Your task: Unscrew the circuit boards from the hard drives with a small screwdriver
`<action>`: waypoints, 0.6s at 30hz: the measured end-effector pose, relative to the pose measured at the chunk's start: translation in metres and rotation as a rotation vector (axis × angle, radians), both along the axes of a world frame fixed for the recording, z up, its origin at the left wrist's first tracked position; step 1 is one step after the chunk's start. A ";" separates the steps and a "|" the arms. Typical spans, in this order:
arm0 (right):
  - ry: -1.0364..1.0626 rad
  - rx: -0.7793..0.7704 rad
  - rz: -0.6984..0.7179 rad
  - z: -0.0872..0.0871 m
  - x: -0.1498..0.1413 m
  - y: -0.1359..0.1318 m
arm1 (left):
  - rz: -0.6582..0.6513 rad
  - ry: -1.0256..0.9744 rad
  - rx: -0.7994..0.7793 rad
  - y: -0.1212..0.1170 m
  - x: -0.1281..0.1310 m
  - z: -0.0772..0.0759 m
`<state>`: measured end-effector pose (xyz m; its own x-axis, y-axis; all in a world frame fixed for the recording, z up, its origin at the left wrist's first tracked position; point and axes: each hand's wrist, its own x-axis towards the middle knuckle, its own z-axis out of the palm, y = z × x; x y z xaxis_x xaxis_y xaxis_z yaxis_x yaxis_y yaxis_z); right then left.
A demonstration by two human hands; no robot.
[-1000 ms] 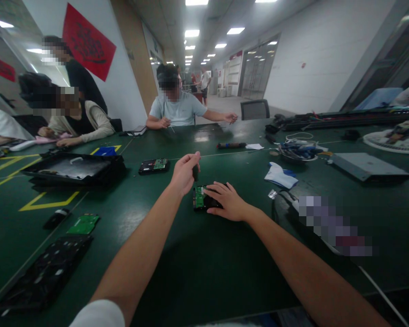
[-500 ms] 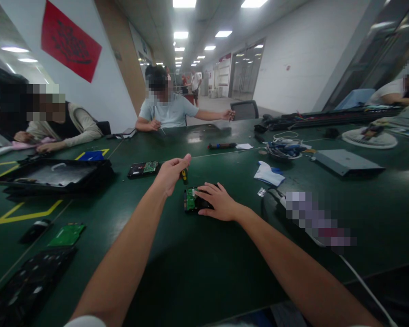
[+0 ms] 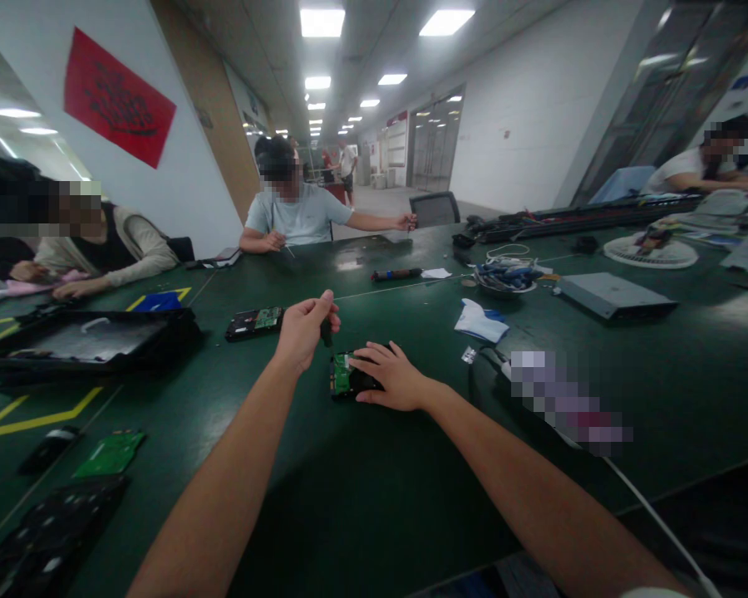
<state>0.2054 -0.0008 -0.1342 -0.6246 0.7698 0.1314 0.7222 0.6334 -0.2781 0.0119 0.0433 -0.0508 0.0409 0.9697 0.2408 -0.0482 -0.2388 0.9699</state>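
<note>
Head camera: a hard drive, green board upward, is set well inward from the near edge of the worktop. A dark-handled screwdriver is gripped by the left hand, curled closed above the drive's left end; whether the tip is seated cannot be told. The drive is partly covered by the right hand, its fingers spread apart and laid across it. The shaft is probably best held square to the board, with pressure applied straight down, the drive pinned firmly and fingertips kept clear of the tip
</note>
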 end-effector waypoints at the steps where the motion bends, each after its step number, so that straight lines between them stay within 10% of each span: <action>1: -0.001 0.001 0.000 -0.001 0.000 0.000 | 0.028 0.045 0.037 -0.001 0.002 -0.001; 13: 0.022 -0.008 -0.001 -0.007 0.001 0.003 | 0.384 0.725 0.264 0.000 -0.014 0.010; 18: 0.016 -0.002 0.002 -0.009 0.002 0.003 | 0.152 0.524 0.070 -0.003 -0.011 0.011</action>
